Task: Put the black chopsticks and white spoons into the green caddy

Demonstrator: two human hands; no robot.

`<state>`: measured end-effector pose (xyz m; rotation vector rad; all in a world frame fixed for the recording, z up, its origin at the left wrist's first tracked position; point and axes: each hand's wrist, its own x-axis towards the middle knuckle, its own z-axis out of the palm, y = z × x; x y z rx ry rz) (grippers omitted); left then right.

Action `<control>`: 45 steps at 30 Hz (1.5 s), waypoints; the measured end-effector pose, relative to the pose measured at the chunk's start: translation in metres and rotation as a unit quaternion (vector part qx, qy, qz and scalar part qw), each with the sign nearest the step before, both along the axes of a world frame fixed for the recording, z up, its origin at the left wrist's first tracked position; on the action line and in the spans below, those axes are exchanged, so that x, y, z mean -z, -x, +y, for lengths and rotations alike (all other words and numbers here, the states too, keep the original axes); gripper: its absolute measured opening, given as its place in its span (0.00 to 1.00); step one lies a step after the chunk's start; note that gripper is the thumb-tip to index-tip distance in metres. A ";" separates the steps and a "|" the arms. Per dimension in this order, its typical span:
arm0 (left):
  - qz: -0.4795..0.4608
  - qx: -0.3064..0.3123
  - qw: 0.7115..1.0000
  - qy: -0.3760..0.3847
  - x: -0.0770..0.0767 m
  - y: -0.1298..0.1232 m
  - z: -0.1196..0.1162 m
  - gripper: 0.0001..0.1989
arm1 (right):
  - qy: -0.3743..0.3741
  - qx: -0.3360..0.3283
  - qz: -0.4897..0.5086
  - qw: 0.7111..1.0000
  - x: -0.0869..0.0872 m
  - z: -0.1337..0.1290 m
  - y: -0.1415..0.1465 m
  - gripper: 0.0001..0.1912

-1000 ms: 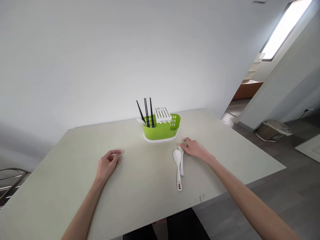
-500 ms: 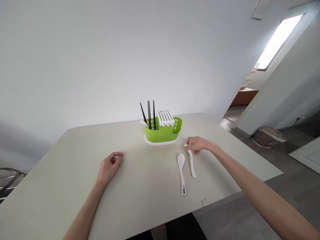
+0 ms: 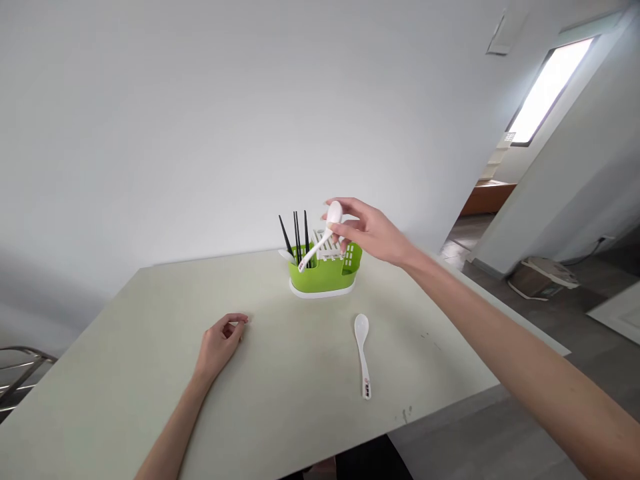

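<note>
My right hand (image 3: pixel 367 230) pinches a white spoon (image 3: pixel 317 247) by its bowl end, above the green caddy (image 3: pixel 327 277). The spoon's handle slants down to the left, in front of the caddy. Several black chopsticks (image 3: pixel 297 233) and another white spoon (image 3: pixel 287 256) stand in the caddy's left part. Behind my fingers, a white slatted rack on the caddy is partly covered. A second white spoon (image 3: pixel 363 353) lies on the table, bowl away from me. My left hand (image 3: pixel 223 340) rests on the table at the left, fingers curled together and nothing visible in them.
The pale table (image 3: pixel 280 393) stands against a grey-white wall (image 3: pixel 200 133). At the far left is a metal-framed piece of furniture (image 3: pixel 23 373). A bin-like box (image 3: pixel 543 277) sits on the floor at the right, near a wall corner.
My right hand has lifted the right-hand spoon off the table and carried it up and left to the caddy. My left hand stays in place on the table.
</note>
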<state>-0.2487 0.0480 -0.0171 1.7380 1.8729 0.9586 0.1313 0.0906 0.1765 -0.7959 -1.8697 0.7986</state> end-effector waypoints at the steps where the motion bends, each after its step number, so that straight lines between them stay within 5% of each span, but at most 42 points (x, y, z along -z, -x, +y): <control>1: 0.001 0.000 1.000 -0.002 0.000 0.000 0.000 0.20 | -0.020 0.006 -0.029 0.999 -0.001 0.007 0.007 0.24; 7: -0.003 0.004 1.000 -0.015 0.002 -0.001 -0.001 0.20 | -0.072 -0.002 -0.258 0.964 0.012 0.040 0.037 0.21; 14: -0.010 0.014 1.000 -0.015 0.006 0.001 -0.001 0.17 | -0.008 -0.047 -0.373 0.926 0.039 0.053 0.056 0.21; 26: 0.000 0.024 0.999 -0.020 0.007 -0.001 -0.002 0.16 | 0.033 -0.044 -0.413 0.909 0.056 0.046 0.071 0.20; 36: 0.011 0.024 1.000 -0.017 0.007 0.000 0.000 0.16 | -0.044 -0.025 -0.428 0.902 0.058 0.038 0.075 0.24; 41: 0.015 0.027 0.999 -0.021 0.009 0.002 0.001 0.16 | -0.090 0.038 -0.395 0.913 0.061 0.027 0.065 0.24; 45: 0.024 0.025 0.999 -0.017 0.006 0.000 0.001 0.17 | -0.102 0.104 -0.420 0.896 0.058 0.016 0.066 0.23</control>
